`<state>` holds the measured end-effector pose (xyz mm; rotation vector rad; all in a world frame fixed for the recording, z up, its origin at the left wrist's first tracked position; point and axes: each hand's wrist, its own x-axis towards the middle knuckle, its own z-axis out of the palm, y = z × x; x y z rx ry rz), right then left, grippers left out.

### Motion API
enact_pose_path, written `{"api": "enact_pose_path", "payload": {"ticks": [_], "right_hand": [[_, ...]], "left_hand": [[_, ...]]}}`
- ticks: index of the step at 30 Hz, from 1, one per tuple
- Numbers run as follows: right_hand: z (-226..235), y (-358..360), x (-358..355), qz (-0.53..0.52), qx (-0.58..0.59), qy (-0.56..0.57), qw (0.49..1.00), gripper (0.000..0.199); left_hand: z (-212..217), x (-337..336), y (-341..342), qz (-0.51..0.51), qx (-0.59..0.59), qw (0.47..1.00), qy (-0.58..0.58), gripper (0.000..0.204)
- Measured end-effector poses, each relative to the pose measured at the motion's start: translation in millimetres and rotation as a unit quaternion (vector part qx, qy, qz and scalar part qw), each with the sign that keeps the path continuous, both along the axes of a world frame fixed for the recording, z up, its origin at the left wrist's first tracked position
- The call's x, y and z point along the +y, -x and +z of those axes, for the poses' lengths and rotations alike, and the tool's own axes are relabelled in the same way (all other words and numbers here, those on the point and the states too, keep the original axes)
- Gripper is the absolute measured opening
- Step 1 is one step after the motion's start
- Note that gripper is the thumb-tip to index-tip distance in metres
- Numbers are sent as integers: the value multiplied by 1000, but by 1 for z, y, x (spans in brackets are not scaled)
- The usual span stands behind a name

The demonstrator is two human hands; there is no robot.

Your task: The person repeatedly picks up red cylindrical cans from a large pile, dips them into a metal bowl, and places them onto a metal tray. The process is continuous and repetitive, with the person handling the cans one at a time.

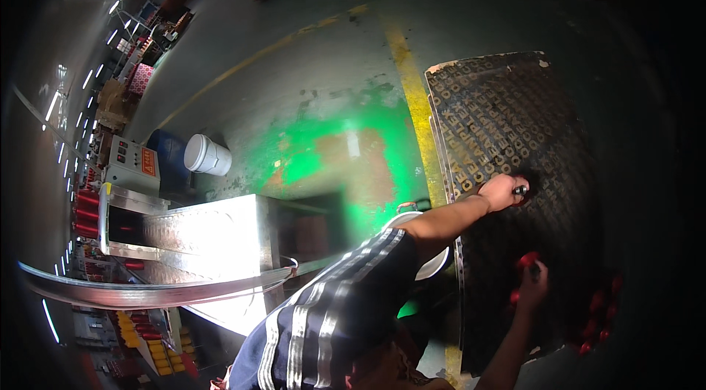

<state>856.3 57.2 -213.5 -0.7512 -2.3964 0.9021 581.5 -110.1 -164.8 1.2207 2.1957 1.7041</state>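
My left hand (pixel 501 192), at the end of the striped sleeve, is closed over the dark printed board (pixel 507 96). From its fist pokes the round black end of a small object (pixel 521 190); the rest is hidden by my fingers and shadow. Nearer to me, my right hand (pixel 535 288) curls round a red object (pixel 527 260), blurred and dim, whose kind I cannot make out. More red pieces (pixel 599 316) lie in a heap at the board's shadowed right side.
Left of the board, a white pan (pixel 434 265) is partly behind my left arm. Further left stand a metal machine (pixel 228 232), a control box (pixel 134 165), a white bucket (pixel 207 155) and a blue drum (pixel 168 158). Yellow lines (pixel 406 59) mark the green-stained floor.
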Motion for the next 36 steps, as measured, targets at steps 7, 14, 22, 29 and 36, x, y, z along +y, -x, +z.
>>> {"api": "enact_pose_path", "payload": {"ticks": [7, 14, 22, 29, 36], "right_hand": [[-22, -75, -69, 39, 97, 80, 991, 28], [-55, -228, -168, 129, 138, 152, 970, 28], [-62, -429, -334, 298, -15, 268, 916, 27], [-60, -459, -501, 422, -141, 284, 849, 29], [-21, -375, -719, 524, -104, 222, 816, 33]], "left_hand": [[-21, -90, -97, 32, -35, 994, -95, 26], [-42, -267, -323, -11, -153, 970, -186, 27], [-66, -526, -601, 77, -216, 972, -59, 32], [-115, -718, -714, 292, -277, 914, -43, 23], [-118, -961, -684, 482, -259, 822, -158, 22]]}}
